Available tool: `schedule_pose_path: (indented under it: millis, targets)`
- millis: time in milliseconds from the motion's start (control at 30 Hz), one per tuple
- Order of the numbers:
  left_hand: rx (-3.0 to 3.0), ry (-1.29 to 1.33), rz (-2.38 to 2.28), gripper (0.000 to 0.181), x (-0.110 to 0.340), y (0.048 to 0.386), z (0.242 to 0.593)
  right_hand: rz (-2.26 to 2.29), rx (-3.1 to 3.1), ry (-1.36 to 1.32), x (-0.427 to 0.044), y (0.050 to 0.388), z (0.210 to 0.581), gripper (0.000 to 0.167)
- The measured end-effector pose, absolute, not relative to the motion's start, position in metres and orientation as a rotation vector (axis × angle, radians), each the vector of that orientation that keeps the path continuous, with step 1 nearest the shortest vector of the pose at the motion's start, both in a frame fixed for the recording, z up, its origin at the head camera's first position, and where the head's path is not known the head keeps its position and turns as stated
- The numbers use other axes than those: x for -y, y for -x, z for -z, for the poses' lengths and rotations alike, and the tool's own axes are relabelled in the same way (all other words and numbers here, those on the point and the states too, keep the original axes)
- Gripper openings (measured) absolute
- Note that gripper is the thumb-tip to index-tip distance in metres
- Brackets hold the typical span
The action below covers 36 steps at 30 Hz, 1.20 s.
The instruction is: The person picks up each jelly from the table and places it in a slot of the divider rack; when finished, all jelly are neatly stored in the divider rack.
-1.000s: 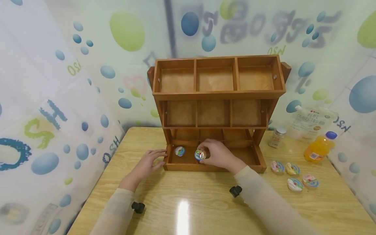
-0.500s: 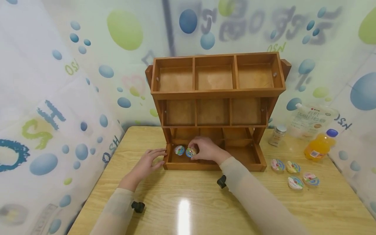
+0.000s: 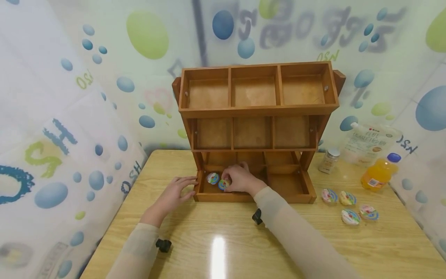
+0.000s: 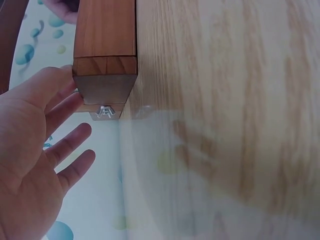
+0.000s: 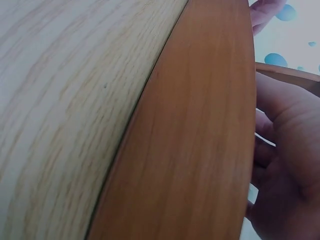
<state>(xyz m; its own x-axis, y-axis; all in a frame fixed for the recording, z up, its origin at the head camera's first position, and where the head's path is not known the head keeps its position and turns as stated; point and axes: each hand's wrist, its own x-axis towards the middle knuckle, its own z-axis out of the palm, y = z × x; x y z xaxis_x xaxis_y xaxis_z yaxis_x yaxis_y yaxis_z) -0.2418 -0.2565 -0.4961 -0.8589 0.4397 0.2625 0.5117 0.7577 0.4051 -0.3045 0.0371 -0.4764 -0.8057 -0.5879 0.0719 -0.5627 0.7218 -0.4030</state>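
With the right hand (image 3: 241,179), pinches a small lidded cup (image 3: 223,185) between curled fingers and thumb, low inside the left compartment of the wooden rack's bottom tier. Cannot tell how firmly, with the front board (image 5: 195,125) hiding the fingertips in the right wrist view. Just left of the pinch, has a second cup (image 3: 213,178) in the same compartment; cannot tell whether touching. Farther left, with the left hand (image 3: 175,193), touches the rack's end with fingers spread apart, gripping nothing.

Could shove or tilt the second cup by pushing further left, given so little space beside the pinch. Could leave the held cup leaning by releasing too early or on one side. Could bump knuckles on the middle tier (image 3: 254,150) above by lifting straight up, or shift the rack by leaning on the front board.

Nearest the fingers, must mind that board on the body's side and the end wall beyond the second cup. Has freer room for drawing back up over the board, above the tabletop (image 3: 195,228), or rightward over the right compartment (image 3: 286,184). Well to the right, must keep the elbow and sleeve off four more cups (image 3: 329,197), near an orange bottle (image 3: 378,176) and a jar (image 3: 328,162).
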Motion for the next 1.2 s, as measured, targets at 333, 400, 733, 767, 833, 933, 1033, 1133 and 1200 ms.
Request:
schedule_pose_path:
  millis: [333, 400, 733, 767, 833, 933, 1033, 1133, 1200]
  targets:
    - [2.821, 0.751, 0.707, 0.037, 0.257, 0.242, 0.493, 0.657, -2.824, 0.977, -0.040, 0.306, 0.477, 0.054]
    - [2.830, 0.746, 0.700, 0.037, 0.257, 0.243, 0.493, 0.696, -2.827, 0.977, -0.043, 0.304, 0.476, 0.060]
    - [2.824, 0.744, 0.715, 0.037, 0.257, 0.243, 0.496, 0.864, -2.894, 1.008, -0.080, 0.281, 0.466, 0.042]
    - [2.826, 0.740, 0.717, 0.037, 0.257, 0.243, 0.496, 0.865, -2.900, 1.013, -0.086, 0.279, 0.465, 0.040]
    - [2.832, 0.733, 0.725, 0.037, 0.257, 0.242, 0.497, 0.861, -2.914, 1.017, -0.100, 0.272, 0.464, 0.037]
    - [2.838, 0.726, 0.727, 0.037, 0.257, 0.242, 0.497, 0.832, -2.943, 1.023, -0.121, 0.262, 0.461, 0.034]
    - [2.843, 0.720, 0.724, 0.037, 0.257, 0.243, 0.497, 0.817, -2.968, 1.007, -0.144, 0.253, 0.458, 0.033]
    - [2.844, 0.719, 0.727, 0.038, 0.258, 0.243, 0.498, 0.810, -2.990, 0.996, -0.164, 0.246, 0.458, 0.032]
    - [2.848, 0.715, 0.740, 0.038, 0.258, 0.243, 0.499, 0.831, -3.013, 0.986, -0.176, 0.241, 0.458, 0.031]
